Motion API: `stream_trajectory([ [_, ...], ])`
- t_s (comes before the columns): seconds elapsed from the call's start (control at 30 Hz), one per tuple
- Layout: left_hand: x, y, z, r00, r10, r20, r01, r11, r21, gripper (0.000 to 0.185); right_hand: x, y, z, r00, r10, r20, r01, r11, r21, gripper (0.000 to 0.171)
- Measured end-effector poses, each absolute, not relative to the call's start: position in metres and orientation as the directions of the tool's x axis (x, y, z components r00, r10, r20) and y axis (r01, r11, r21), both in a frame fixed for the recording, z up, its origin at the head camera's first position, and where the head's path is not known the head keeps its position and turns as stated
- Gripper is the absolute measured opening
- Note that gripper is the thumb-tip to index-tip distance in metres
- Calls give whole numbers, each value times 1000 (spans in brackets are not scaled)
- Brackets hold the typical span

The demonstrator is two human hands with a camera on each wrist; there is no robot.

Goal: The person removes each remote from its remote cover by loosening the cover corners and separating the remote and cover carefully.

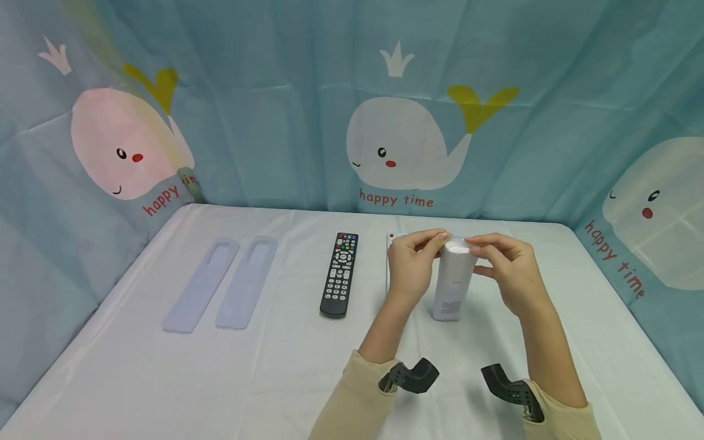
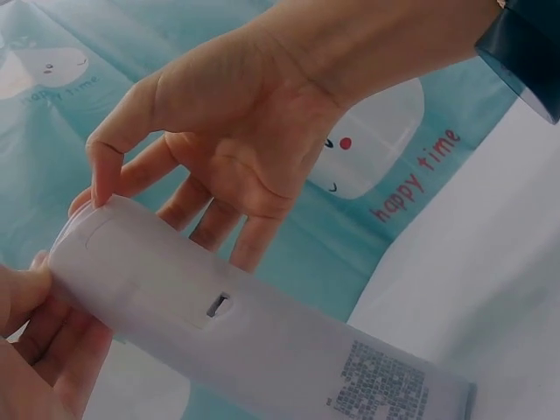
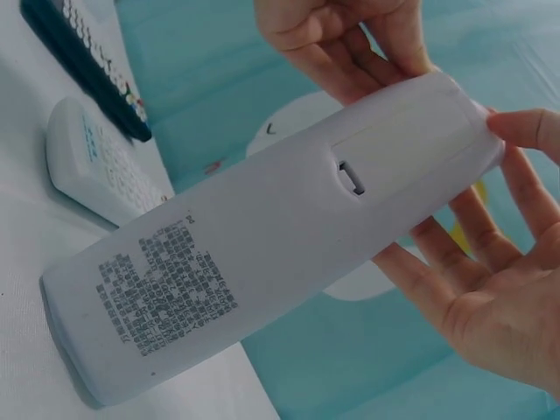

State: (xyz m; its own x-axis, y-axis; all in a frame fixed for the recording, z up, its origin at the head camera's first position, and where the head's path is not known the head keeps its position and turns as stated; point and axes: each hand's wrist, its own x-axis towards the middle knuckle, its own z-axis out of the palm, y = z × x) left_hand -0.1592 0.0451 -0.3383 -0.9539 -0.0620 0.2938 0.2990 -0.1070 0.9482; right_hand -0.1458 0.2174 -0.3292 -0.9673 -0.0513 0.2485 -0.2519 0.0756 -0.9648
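A white remote control stands upright, its back with printed text turned toward me. At its top end a thin translucent layer shows, seemingly a sleeve round the remote. My left hand pinches the top left corner between thumb and fingers. On the opposite corner, my right hand pinches with thumb and index finger, its other fingers spread behind. The right wrist view shows the battery cover's latch slot on the remote between the left hand and right hand. The remote's button side is hidden.
A black remote control lies left of the hands. Another white remote lies mostly behind the left hand. Two translucent sleeves lie side by side on the left of the white tablecloth. A whale-print curtain hangs behind.
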Motion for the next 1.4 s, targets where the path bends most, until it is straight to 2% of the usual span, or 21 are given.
stream_trajectory([
  [0.27,-161,45,-339,-968,-47,246,250,-140,958,17,-146,218,-329,-963,-83,256,-263,82,-961,36],
  [0.67,-162,46,-339,-976,-41,212,216,-187,958,18,-145,214,-329,-957,-61,283,-286,70,-956,33],
  [0.93,-160,46,-339,-980,9,198,189,-265,946,21,-146,219,-331,-966,-83,244,-245,6,-970,30],
  [1.2,-159,43,-339,-975,78,210,186,-245,952,24,-146,225,-333,-964,-124,235,-237,2,-972,28],
  [1.4,-158,43,-338,-971,65,232,214,-208,954,24,-148,227,-333,-958,-157,238,-240,-9,-971,28],
])
